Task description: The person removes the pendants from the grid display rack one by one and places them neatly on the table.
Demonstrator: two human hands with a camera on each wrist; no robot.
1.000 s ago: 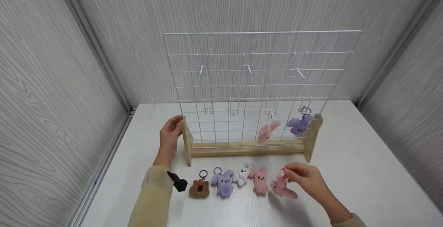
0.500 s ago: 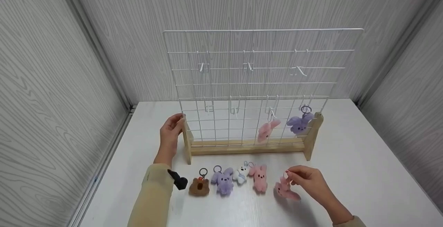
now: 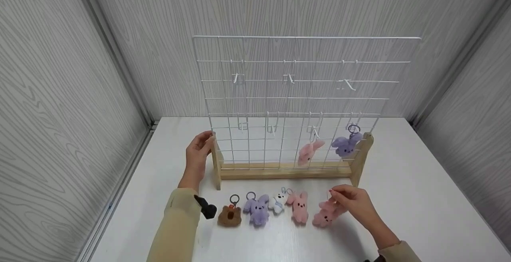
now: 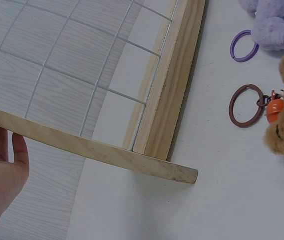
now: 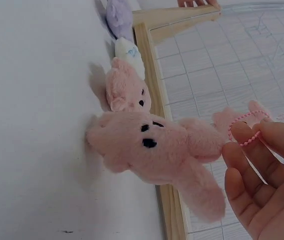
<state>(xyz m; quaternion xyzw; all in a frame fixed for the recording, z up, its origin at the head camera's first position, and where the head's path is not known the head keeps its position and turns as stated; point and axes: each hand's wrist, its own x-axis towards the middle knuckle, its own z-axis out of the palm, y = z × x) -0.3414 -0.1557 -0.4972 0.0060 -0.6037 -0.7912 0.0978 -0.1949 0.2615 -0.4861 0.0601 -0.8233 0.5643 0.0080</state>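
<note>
My right hand pinches a pink bead chain between thumb and forefinger. From it hangs a pink plush bunny keychain, its lower body close over the table and its ears toward my hand. My left hand grips the left wooden upright of a white wire grid rack, with fingertips partly hidden behind the wood in the left wrist view. On the rack's lower hooks hang a pink plush keychain and a purple bunny keychain.
In front of the rack lie a brown bear keychain, a purple bunny keychain, a white plush keychain and another pink bunny keychain. Several white hooks on the grid hold nothing. Grey wood-grain panels surround the table.
The pink bunny in my right hand has turned, from ears pointing down and right to its body hanging lower left. That hand has risen slightly; the left one keeps its place on the upright.
</note>
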